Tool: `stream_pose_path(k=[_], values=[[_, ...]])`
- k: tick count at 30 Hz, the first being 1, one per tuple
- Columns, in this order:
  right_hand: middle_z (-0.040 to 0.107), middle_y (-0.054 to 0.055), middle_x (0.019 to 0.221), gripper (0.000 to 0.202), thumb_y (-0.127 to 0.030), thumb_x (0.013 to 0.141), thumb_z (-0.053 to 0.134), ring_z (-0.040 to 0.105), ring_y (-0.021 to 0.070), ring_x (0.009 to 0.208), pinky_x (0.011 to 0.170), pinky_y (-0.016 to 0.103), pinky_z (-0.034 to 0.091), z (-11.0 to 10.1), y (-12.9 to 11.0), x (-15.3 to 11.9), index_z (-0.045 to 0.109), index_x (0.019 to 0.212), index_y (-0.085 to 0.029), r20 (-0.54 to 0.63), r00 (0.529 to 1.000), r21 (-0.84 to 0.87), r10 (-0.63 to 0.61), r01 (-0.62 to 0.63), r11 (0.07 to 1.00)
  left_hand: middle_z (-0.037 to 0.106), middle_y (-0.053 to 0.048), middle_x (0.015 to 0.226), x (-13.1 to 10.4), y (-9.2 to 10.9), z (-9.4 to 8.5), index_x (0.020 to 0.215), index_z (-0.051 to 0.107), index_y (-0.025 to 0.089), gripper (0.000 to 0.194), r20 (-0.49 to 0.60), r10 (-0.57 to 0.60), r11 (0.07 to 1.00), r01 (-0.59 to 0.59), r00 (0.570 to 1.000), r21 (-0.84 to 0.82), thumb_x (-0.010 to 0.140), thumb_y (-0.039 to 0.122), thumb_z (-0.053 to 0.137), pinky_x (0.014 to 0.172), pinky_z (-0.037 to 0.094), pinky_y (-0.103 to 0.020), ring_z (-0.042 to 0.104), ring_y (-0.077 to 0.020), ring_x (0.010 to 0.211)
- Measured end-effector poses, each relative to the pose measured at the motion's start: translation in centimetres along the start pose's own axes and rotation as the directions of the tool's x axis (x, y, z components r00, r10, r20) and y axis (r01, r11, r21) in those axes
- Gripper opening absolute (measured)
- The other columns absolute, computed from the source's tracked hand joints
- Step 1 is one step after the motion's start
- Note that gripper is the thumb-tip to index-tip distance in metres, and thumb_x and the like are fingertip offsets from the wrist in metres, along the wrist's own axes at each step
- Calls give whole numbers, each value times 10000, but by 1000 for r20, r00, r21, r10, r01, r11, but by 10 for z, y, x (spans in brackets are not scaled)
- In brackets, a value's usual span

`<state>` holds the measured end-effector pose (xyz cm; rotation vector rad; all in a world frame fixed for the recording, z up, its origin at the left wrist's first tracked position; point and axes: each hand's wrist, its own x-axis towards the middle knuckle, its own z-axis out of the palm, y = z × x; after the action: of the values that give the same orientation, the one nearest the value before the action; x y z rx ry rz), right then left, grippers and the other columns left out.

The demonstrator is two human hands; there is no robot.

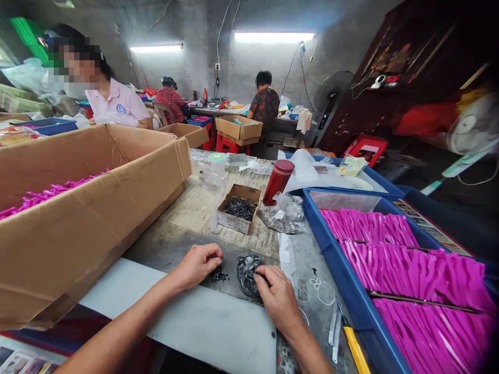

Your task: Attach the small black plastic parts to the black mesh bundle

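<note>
My left hand (197, 266) is closed, thumb against fingers, just above a small heap of black parts (220, 275) on the dark tabletop. Whatever those fingertips hold, if anything, is hidden. To the right lies a clear plastic bag of black parts (248, 272). Fingers of my right hand (277, 295) are closed at the bag's right side, with the thumb bent toward them. Farther back on the table, a small cardboard box (236, 223) holds many thin black pieces.
A large carton (93, 213) with magenta pieces stands left. On the right, a blue crate (335, 259) holds rows of magenta parts. A red canister (278, 182), a bag of metal bits (286, 218) and a yellow-handled tool (355, 348) lie around. Several people sit beyond.
</note>
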<state>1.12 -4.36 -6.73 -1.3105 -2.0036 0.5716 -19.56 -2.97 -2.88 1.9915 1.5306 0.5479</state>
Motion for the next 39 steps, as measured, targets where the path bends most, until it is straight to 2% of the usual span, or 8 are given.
stream_pose_path(k=[4,8,13,19,27,34,39], values=[[559,36,684,129,-118,748,446,477,183,701,625,276,333,5,1,1,551,698,-176,86,996,-186,-36,51,981,469,51,543,7,10,7,709,562,147,117,-9,4,994,-5,1000,-108,710,154,445,507,322,-171,424,-89,523],[570,31,705,134,-96,732,466,472,184,721,632,274,307,9,-1,2,560,686,-179,130,991,-326,13,30,945,583,29,665,13,17,17,786,604,155,179,-10,57,982,-58,998,-178,710,123,444,595,386,-177,513,-109,630],[590,28,766,118,-106,739,483,475,198,771,650,288,274,11,-6,6,565,725,-191,176,981,-439,77,8,899,642,-13,822,16,16,30,848,624,154,223,-47,101,968,-109,994,-225,705,89,465,719,419,-206,566,-134,771],[577,37,783,117,-118,765,459,465,212,769,643,307,251,13,-7,7,549,740,-189,236,971,-512,41,88,855,655,-34,814,14,14,38,866,637,150,224,-44,136,971,-142,990,-190,712,83,488,714,431,-217,583,-138,759],[562,45,744,122,-73,733,457,458,209,738,637,302,258,14,-2,3,519,721,-178,190,982,-498,-19,113,860,665,-14,747,14,14,37,772,652,153,170,-40,83,983,-88,996,-161,693,77,523,659,418,-187,589,-127,695],[555,39,709,121,-90,742,416,462,194,699,623,294,276,11,2,-1,503,731,-173,121,990,-386,-66,109,916,634,6,659,12,16,38,723,644,144,150,-27,49,977,-53,998,-205,696,97,503,605,397,-178,553,-112,621],[535,39,673,121,-120,755,387,462,190,669,612,299,299,7,4,-3,485,707,-172,63,992,-297,-108,122,947,601,11,631,11,19,37,688,623,138,130,-55,62,964,-74,997,-255,704,132,494,585,384,-179,522,-109,607]])
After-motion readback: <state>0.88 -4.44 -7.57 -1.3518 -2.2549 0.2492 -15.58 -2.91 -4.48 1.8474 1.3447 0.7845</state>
